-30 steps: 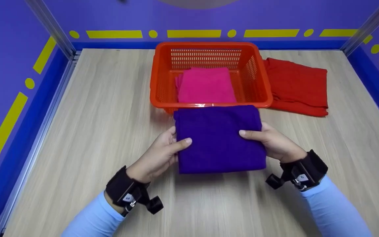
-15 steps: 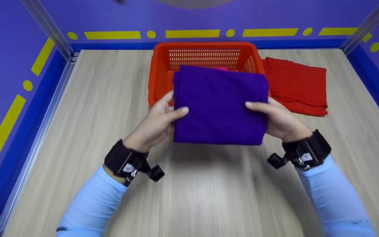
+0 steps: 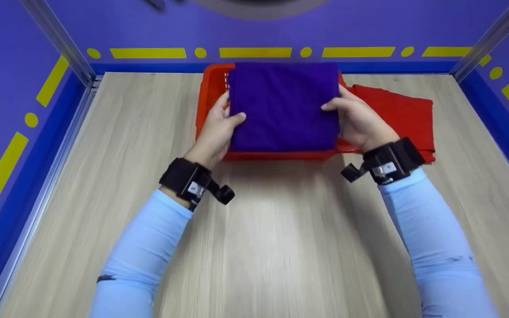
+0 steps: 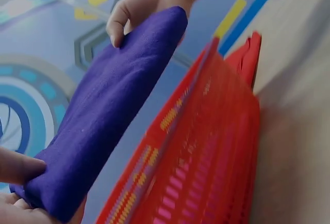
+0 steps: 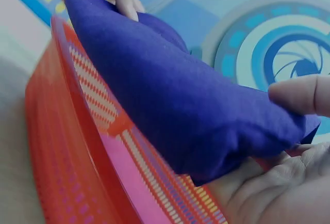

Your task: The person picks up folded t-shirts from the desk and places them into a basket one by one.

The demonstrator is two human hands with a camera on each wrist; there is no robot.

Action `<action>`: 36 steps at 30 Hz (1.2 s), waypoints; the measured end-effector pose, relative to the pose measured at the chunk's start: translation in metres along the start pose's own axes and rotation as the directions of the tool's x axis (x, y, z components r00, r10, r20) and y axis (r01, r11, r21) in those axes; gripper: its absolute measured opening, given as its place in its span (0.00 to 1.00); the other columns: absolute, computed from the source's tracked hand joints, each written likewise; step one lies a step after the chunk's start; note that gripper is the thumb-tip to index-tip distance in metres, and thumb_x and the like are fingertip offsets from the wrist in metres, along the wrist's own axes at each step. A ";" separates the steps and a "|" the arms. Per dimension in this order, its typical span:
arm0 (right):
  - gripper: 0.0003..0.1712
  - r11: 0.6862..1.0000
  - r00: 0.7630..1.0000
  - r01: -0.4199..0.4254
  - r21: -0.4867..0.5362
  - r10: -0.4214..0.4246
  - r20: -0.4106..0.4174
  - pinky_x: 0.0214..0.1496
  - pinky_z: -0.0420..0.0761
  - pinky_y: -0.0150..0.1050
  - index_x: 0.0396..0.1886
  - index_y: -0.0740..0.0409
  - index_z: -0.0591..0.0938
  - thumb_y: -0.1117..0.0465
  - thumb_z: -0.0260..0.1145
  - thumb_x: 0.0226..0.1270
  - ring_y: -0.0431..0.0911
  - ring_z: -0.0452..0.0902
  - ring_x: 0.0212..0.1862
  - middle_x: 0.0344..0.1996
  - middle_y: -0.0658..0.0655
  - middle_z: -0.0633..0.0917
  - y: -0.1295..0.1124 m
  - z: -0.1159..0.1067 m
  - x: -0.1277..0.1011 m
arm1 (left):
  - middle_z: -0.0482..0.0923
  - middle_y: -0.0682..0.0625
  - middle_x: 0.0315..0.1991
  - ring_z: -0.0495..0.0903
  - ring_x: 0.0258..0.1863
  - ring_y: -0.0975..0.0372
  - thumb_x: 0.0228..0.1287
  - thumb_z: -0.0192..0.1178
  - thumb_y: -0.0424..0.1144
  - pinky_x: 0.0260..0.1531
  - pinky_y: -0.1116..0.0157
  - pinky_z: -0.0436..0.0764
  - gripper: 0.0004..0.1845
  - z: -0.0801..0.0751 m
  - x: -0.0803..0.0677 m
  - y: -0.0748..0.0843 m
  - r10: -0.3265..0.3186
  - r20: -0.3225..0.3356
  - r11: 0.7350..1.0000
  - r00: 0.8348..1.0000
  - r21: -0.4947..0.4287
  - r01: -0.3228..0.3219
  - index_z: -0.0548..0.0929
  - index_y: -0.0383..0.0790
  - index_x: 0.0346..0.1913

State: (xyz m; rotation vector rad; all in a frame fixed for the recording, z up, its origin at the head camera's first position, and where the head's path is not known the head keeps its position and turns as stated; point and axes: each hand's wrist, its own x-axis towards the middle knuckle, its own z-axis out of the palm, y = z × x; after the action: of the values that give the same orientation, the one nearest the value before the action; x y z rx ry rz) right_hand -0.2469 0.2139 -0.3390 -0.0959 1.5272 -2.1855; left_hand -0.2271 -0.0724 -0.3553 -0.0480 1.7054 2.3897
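Observation:
A folded purple cloth (image 3: 284, 108) is held level over the red-orange plastic basket (image 3: 208, 90), covering most of its opening in the head view. My left hand (image 3: 217, 128) grips the cloth's left side, thumb on top and fingers beneath. On the opposite side my right hand (image 3: 359, 117) pinches it the same way. Both wrist views show the purple cloth (image 4: 111, 102) above the basket's rim. Inside the basket, a strip of pink cloth (image 5: 121, 167) shows in the right wrist view; the rest of it is hidden.
A folded red cloth (image 3: 407, 117) lies on the wooden table (image 3: 254, 247) against the basket's right side. Blue panels with yellow marks (image 3: 254, 52) wall in the back and both sides.
Both hands have carried the purple cloth forward, from in front of the basket to above it. The pink cloth is now hidden behind it in the head view.

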 end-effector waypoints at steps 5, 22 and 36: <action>0.37 0.999 0.997 -0.021 -0.025 0.019 -0.077 0.59 0.80 0.48 0.76 0.44 0.64 0.75 0.52 0.73 0.54 0.69 0.66 0.68 0.57 0.69 0.003 -0.003 0.026 | 0.52 0.51 0.81 0.55 0.77 0.64 0.64 0.44 0.13 0.70 0.68 0.63 0.44 -0.003 0.021 -0.003 0.008 -0.037 0.995 0.999 0.096 -0.004 0.51 0.43 0.81; 0.40 0.983 0.976 -0.151 -0.109 0.131 -0.172 0.70 0.69 0.56 0.78 0.47 0.61 0.78 0.53 0.72 0.54 0.70 0.66 0.67 0.57 0.72 0.020 -0.010 0.056 | 0.40 0.43 0.82 0.38 0.80 0.59 0.61 0.40 0.15 0.72 0.68 0.55 0.49 -0.008 0.039 -0.016 -0.058 0.005 0.785 0.998 0.619 0.042 0.37 0.46 0.83; 0.46 0.936 0.951 -0.258 -0.241 0.201 -0.234 0.70 0.70 0.54 0.84 0.42 0.49 0.75 0.52 0.74 0.54 0.69 0.65 0.69 0.57 0.69 0.030 -0.013 0.056 | 0.69 0.47 0.27 0.67 0.23 0.58 0.64 0.48 0.18 0.27 0.66 0.68 0.49 -0.009 0.046 -0.024 -0.077 0.056 0.410 0.995 0.912 -0.020 0.41 0.47 0.83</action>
State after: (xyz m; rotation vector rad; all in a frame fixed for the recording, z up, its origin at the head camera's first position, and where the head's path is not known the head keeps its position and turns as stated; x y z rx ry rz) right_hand -0.2910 0.1943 -0.3827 0.2211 1.8432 -1.8406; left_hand -0.2681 -0.0665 -0.3868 0.1979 2.6638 1.0546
